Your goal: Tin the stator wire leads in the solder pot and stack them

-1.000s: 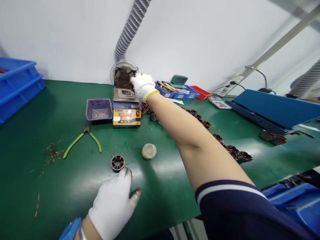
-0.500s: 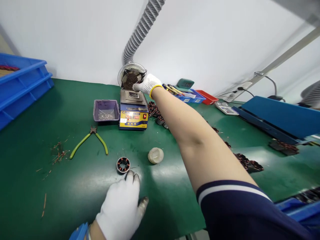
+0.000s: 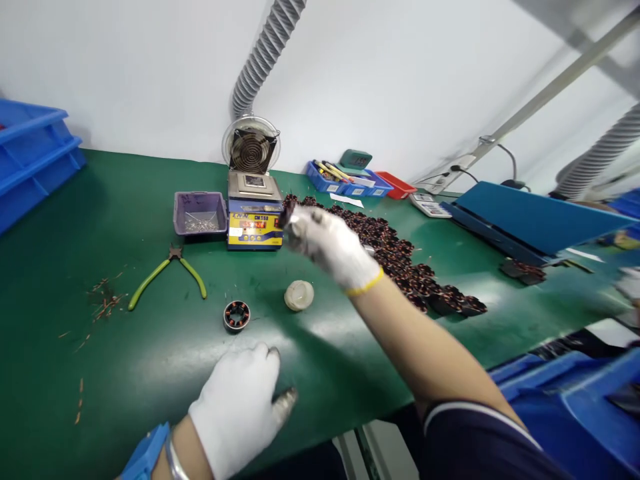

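Note:
My right hand (image 3: 333,243), in a white glove with a yellow cuff, is raised in front of the yellow and blue solder pot (image 3: 255,220). Its fingers are closed on a dark round coil part (image 3: 287,215), blurred by motion. My gloved left hand (image 3: 245,403) rests on the green table, fingers apart, holding nothing. Just beyond its fingertips stands a ring-shaped coil part (image 3: 237,316) with copper windings. A small whitish cup (image 3: 299,295) sits to the right of that ring.
Green-handled cutters (image 3: 175,257), a purple tray (image 3: 200,213) and wire scraps (image 3: 106,303) lie left. Many coil parts (image 3: 400,257) cover the table right of the pot. Blue bins (image 3: 35,160) stand far left, a blue panel (image 3: 540,217) right. Another person's gloved hand (image 3: 629,283) shows at the right edge.
My right hand has come back from the top of the solder pot toward me, with the dark coil part in its fingers. The view has turned right. My left hand stays on the table.

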Available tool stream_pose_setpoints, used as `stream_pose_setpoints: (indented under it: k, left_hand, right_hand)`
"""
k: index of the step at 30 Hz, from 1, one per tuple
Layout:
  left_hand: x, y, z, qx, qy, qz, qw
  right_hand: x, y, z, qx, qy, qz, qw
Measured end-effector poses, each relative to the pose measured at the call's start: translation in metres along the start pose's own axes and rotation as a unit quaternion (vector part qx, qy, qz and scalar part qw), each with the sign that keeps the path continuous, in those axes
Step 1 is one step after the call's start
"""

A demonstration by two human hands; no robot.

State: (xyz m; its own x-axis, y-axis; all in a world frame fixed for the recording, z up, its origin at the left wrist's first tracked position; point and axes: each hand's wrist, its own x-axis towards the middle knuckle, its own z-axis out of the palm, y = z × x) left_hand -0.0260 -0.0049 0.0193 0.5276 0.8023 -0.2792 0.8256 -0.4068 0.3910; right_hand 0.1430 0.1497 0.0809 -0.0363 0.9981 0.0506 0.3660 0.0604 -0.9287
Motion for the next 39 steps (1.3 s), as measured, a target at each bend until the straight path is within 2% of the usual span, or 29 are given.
stream_pose_setpoints:
  k: [2,4,6,8,11,13,14,15,17,18,19,20,22,23,26,29,31,32,34,35,37,38,39]
  left_hand:
    - [-0.003,0.003,0.004,-0.007,-0.038,0.068,0.997]
    - [-0.004,0.006,0.008,-0.021,-0.066,0.103,0.992]
    - [-0.005,0.008,0.011,-0.042,-0.072,0.111,0.99]
    - [-0.004,0.009,0.012,-0.067,-0.059,0.118,0.989]
    - [-0.003,0.008,0.012,-0.1,-0.028,0.118,0.988]
    - [-0.002,0.007,0.013,-0.097,-0.022,0.11,0.989]
    - [-0.002,0.007,0.014,-0.091,-0.025,0.107,0.99]
    - [-0.002,0.007,0.015,-0.084,-0.03,0.104,0.991]
    - [-0.001,0.007,0.017,-0.076,-0.027,0.097,0.992]
    - [0.0,0.007,0.018,-0.075,-0.017,0.084,0.994]
    - [0.001,0.007,0.019,-0.071,-0.006,0.063,0.995]
    - [0.002,0.007,0.019,-0.064,0.007,0.036,0.997]
    - [0.005,0.007,0.02,-0.046,0.031,-0.024,0.998]
    - [0.006,0.006,0.021,-0.037,0.041,-0.047,0.997]
    - [0.009,0.003,0.021,-0.042,0.064,-0.074,0.994]
    - [0.008,-0.001,0.02,-0.141,0.103,-0.069,0.982]
    - [0.006,-0.002,0.021,-0.281,0.119,-0.068,0.95]
    - [0.004,-0.001,0.021,-0.37,0.117,-0.063,0.92]
    - [0.002,0.0,0.023,-0.553,0.086,-0.043,0.828]
    - [0.001,0.001,0.023,-0.629,0.065,-0.03,0.774]
    - [0.001,0.002,0.024,-0.726,0.034,-0.012,0.687]
    - [0.002,0.002,0.024,-0.748,0.03,-0.013,0.663]
    - [0.002,0.002,0.024,-0.753,0.037,-0.021,0.657]
  right_hand:
    - [-0.055,0.03,0.009,0.096,-0.046,0.067,0.992]
    - [-0.096,0.051,0.021,0.108,-0.094,0.102,0.984]
    - [-0.118,0.063,0.034,0.019,-0.123,0.084,0.989]
    - [-0.125,0.065,0.043,-0.084,-0.136,0.043,0.986]
    - [-0.123,0.06,0.046,-0.148,-0.16,-0.024,0.976]
    - [-0.12,0.058,0.037,-0.15,-0.165,-0.056,0.973]
    - [-0.118,0.057,0.028,-0.147,-0.147,-0.074,0.975]
    - [-0.115,0.058,0.017,-0.148,-0.107,-0.093,0.979]
    - [-0.101,0.064,-0.012,-0.183,0.031,-0.13,0.974]
    - [-0.09,0.07,-0.027,-0.227,0.121,-0.13,0.957]
    - [-0.078,0.077,-0.042,-0.294,0.185,-0.11,0.931]
    - [-0.066,0.085,-0.055,-0.366,0.212,-0.066,0.904]
    - [-0.042,0.101,-0.076,-0.485,0.184,0.013,0.855]
    - [-0.033,0.108,-0.082,-0.511,0.169,0.029,0.842]
    - [-0.022,0.12,-0.09,-0.525,0.153,0.018,0.837]
    - [-0.035,0.113,-0.086,-0.518,0.16,0.001,0.84]
    - [-0.058,0.099,-0.075,-0.485,0.166,-0.024,0.858]
    - [-0.073,0.092,-0.066,-0.458,0.16,-0.047,0.873]
    - [-0.107,0.076,-0.043,-0.324,0.131,-0.147,0.925]
    - [-0.123,0.068,-0.03,-0.269,0.092,-0.209,0.936]
    - [-0.15,0.057,-0.006,-0.199,0.007,-0.307,0.93]
    - [-0.159,0.055,0.002,-0.172,-0.024,-0.331,0.928]
    - [-0.164,0.054,0.007,-0.138,-0.039,-0.329,0.933]
